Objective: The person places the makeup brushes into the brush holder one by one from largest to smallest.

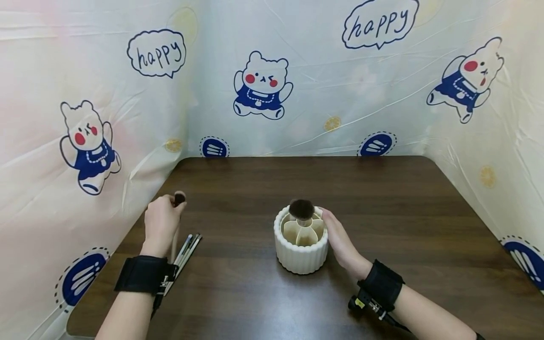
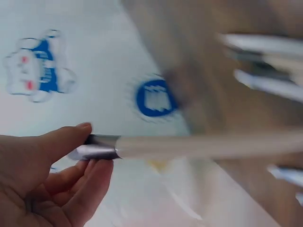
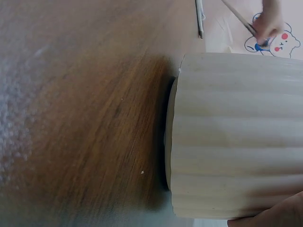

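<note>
My left hand is raised over the left side of the table and pinches a makeup brush between thumb and fingers at its dark metal collar. The brush's pale handle points down, and its dark bristles show by the fingers in the head view. A white ribbed brush holder, divided inside into compartments, stands upright on the table. One makeup brush with a dark, fluffy head stands in its far part. My right hand grips the holder's right side, its fingers partly hidden behind it.
Several thin brushes lie on the brown wooden table, beside and partly under the left wrist. A patterned curtain with bears and "happy" bubbles surrounds the table at the back and sides.
</note>
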Available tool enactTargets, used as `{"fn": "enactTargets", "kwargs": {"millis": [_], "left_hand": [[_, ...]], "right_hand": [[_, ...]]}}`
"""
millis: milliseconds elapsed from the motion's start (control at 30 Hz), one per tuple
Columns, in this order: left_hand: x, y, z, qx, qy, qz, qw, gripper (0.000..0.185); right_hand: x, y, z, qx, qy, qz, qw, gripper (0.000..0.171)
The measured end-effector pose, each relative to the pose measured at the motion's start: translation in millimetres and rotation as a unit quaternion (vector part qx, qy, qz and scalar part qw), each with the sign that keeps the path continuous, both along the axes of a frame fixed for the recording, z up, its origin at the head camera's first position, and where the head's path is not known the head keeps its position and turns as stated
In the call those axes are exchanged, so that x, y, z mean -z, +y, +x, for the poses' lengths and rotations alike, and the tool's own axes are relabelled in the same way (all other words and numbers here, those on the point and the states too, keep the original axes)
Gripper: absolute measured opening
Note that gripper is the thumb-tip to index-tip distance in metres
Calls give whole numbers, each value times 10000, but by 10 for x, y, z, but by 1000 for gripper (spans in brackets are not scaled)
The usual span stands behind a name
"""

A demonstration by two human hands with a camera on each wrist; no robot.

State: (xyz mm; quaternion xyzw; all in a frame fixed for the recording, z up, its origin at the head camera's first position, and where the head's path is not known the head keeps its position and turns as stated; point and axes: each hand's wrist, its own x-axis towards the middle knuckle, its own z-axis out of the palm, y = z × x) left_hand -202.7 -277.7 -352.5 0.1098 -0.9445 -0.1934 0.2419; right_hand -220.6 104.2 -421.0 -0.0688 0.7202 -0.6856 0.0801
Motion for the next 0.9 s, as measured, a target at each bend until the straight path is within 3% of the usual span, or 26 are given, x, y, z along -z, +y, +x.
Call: {"fn": "enactTargets", "kwargs": {"millis": [100, 233, 433, 700, 900], "left_hand": [[-149, 179, -20, 30, 387, 506, 9980, 29], [-347, 420, -17, 117, 702, 1388, 9878, 36], [-562, 764, 54, 581, 811, 2676, 9583, 39], [-627, 1205, 158, 1363, 945, 3419, 9250, 32], [-564, 1480, 201, 1815, 893, 3608, 9105, 25]], "right_hand": [[0, -7, 3, 17, -23, -1, 10000, 51], [8, -7, 6, -17, -21, -41, 10000, 51], [18, -5, 2, -30, 2, -29, 10000, 51], [-3, -11, 16, 10, -14, -67, 10000, 51], [-7, -12, 10, 10, -10, -69, 10000, 52]]}}
